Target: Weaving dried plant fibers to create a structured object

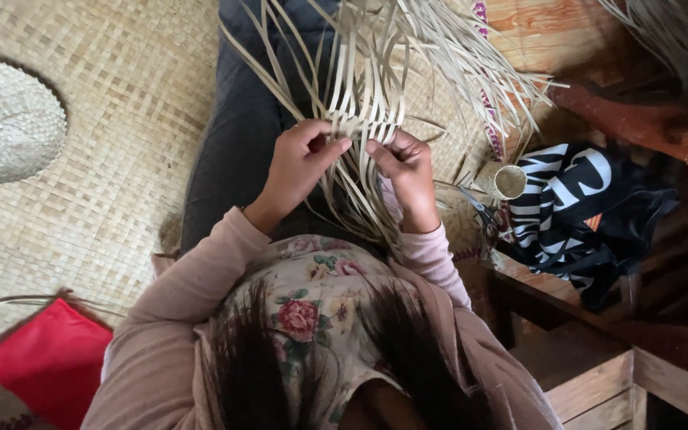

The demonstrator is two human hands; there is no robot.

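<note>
I sit on a woven mat (121, 119) with a bundle of pale straw strips (368, 87) over my lap. Their loose ends fan out away from me. My left hand (300, 163) pinches strips at the woven part, thumb and fingers closed on them. My right hand (408, 171) grips neighbouring strips just to the right, almost touching the left hand. More strips hang down between my wrists toward my floral top.
A round woven piece (5, 119) lies on the mat at the left. A red cloth (45, 358) lies at lower left. Right of my hands are a small straw roll (507, 181), scissors (479, 205), a black-and-white bag (583, 207) and wooden furniture (599, 382).
</note>
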